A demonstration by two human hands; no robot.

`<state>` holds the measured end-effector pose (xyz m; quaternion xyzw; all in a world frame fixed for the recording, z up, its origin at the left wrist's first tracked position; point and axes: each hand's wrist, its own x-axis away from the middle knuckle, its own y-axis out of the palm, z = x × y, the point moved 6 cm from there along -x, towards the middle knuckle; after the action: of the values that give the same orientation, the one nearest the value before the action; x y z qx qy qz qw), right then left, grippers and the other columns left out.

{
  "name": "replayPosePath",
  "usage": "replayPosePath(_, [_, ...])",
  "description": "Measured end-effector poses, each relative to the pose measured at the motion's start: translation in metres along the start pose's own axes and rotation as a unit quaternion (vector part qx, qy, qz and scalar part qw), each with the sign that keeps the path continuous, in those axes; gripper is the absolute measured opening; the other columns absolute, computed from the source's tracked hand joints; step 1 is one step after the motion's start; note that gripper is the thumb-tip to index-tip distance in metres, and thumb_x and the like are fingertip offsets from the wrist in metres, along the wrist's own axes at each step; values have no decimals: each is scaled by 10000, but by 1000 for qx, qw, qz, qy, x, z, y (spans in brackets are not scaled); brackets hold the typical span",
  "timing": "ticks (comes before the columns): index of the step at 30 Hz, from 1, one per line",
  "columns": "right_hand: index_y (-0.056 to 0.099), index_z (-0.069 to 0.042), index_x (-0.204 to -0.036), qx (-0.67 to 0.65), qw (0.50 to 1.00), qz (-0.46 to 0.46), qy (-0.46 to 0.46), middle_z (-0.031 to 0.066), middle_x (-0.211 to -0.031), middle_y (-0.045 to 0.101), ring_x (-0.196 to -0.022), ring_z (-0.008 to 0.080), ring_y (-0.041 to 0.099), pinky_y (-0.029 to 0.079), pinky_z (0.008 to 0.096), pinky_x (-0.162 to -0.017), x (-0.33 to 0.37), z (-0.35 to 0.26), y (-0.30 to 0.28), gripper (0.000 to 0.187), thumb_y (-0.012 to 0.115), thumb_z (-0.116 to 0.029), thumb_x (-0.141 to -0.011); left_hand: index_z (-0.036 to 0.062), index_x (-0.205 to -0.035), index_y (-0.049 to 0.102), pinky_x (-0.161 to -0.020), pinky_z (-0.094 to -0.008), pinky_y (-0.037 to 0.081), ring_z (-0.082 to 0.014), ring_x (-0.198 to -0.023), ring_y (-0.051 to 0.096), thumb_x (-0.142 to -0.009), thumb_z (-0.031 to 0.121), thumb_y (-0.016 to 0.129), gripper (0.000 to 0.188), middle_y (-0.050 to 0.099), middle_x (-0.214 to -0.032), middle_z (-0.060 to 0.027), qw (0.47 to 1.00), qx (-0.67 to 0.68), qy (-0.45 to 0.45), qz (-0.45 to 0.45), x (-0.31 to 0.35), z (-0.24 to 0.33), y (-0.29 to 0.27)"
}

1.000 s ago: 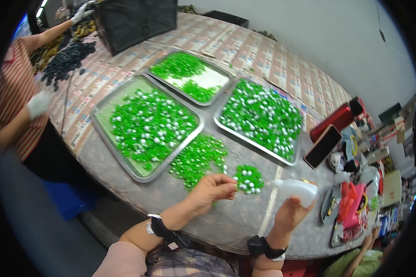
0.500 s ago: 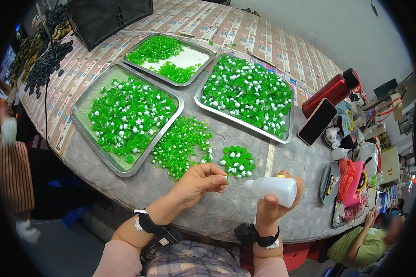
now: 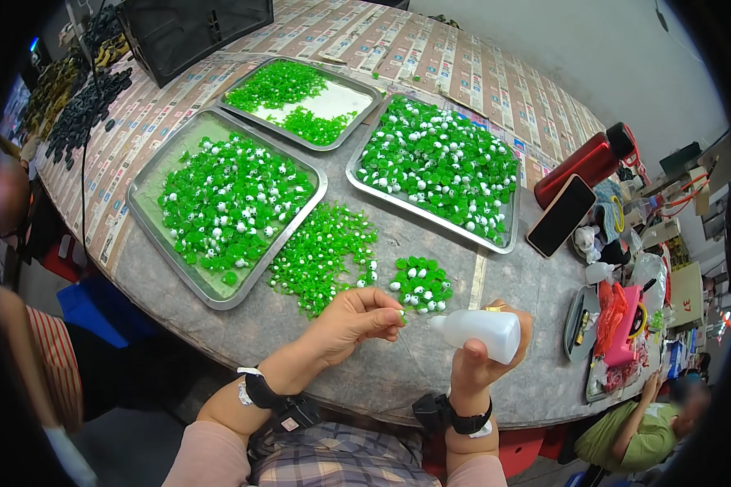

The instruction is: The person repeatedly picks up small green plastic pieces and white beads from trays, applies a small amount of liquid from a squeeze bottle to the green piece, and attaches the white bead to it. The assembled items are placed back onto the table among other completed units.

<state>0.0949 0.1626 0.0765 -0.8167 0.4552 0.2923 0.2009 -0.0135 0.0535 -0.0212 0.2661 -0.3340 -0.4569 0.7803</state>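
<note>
My left hand point(image 3: 348, 326) pinches a small green piece point(image 3: 403, 319) between thumb and forefinger. Wrapped round a whitish translucent squeeze bottle point(image 3: 486, 334) is my right hand point(image 3: 473, 373). The bottle lies sideways in the air, its narrow tip toward the pinched piece and a short gap apart from it. Just beyond the hands lies a small cluster of green pieces with white ball-shaped tops point(image 3: 421, 284). Left of that cluster spreads a loose pile of small green pieces point(image 3: 321, 256), partly behind my left hand.
A left metal tray point(image 3: 191, 286) and a right metal tray point(image 3: 430, 224) hold heaps of green-and-white pieces. A back tray point(image 3: 348, 97) holds plain green ones. On the right stand a phone point(image 3: 560, 215), a red bottle point(image 3: 581, 166) and a pink holder point(image 3: 620, 319). Other people sit either side.
My hands keep nearly the same pose, the bottle tip still near the pinched piece. At the left edge, another person has shifted, and their arm now reaches downward. The view has moved slightly.
</note>
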Motion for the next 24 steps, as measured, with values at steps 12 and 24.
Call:
replayPosePath(12, [456,-27,-843,-1,998,45,33,36,-741,439,-661,150,451,374,281,-593,2,6,-8,542,691,-460,-616,29,-800,550,-610,-255,479,-119,-646,558,-773,132,585,112,583,-739,-69,1000,-9,-9,9,1,0,0])
replayPosePath(24, [383,-16,-830,33,995,75,62,52,-730,421,-624,114,447,387,217,-529,3,15,-17,650,591,-598,-632,11,-807,570,-647,-242,464,-125,-686,561,-730,14,597,81,580,-761,-60,981,-111,149,55,4,17,1])
